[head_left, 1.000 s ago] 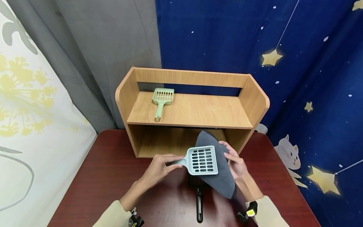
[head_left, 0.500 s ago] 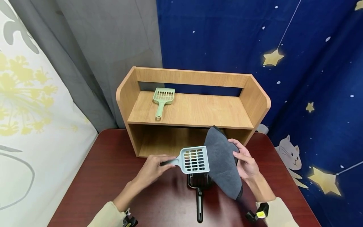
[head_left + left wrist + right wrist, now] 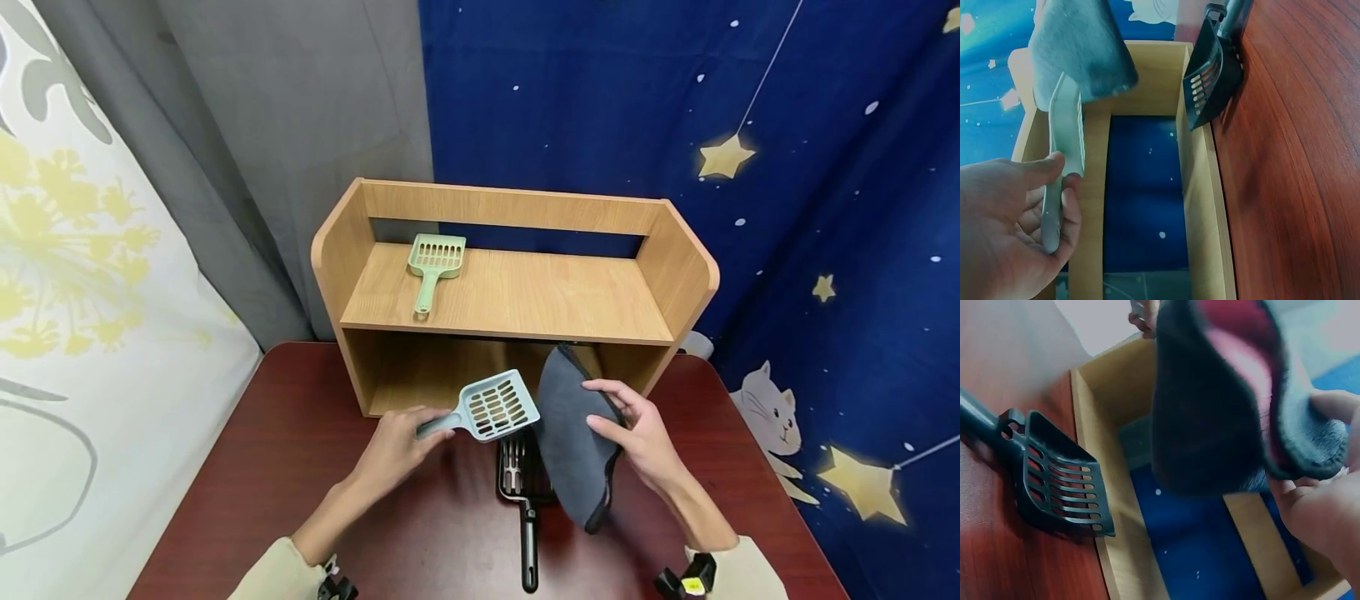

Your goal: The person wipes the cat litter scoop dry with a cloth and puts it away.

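Head view: the left hand, fingers and thumb closed round the handle, holds the blue scoop above the table, its slotted pan directed toward the right hand. That hand pinches the cloth, grey with a dark border, and holds it up just beside the pan; whether the two touch cannot be told. Below them the black scoop lies on the table, its handle toward the person and its pan partly covered by the cloth. Behind stands the wooden shelf; on its upper board, toward the left end, rests the green scoop, handle to the front. Grey and blue curtains hang beyond.

Left wrist view: the thumb and curled fingers grip the blue scoop, seen nearly edge-on, with the cloth behind its far end. The black scoop lies beside the shelf.

Right wrist view: the thumb and fingers clasp the folded cloth, whose pink inner side shows within the fold. The black scoop appears at the opposite side, slots visible.
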